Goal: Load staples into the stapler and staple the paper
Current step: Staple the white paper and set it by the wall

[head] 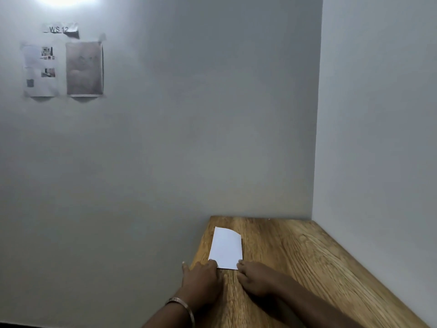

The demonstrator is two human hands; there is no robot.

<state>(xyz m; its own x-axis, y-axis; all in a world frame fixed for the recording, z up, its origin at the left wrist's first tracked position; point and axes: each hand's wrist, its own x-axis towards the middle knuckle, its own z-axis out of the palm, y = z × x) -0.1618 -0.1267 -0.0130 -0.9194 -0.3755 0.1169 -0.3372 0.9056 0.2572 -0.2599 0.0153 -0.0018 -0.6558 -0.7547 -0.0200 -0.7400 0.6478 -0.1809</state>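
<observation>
A white sheet of paper [226, 248], folded or narrow, lies flat on the wooden table [295, 261] near its left edge. My left hand [203, 281] rests on the table with its fingertips on the paper's near left corner. My right hand [254, 278] lies beside it, fingertips touching the near right corner. Both hands press down on the paper's near edge rather than lifting it. The paper's far right corner curls up slightly. No stapler and no staples are in view.
The table sits in a corner between a grey wall ahead and a wall on the right [378, 138]. Printed sheets [63, 69] are taped high on the left of the wall. A bracelet [182, 304] is on my left wrist.
</observation>
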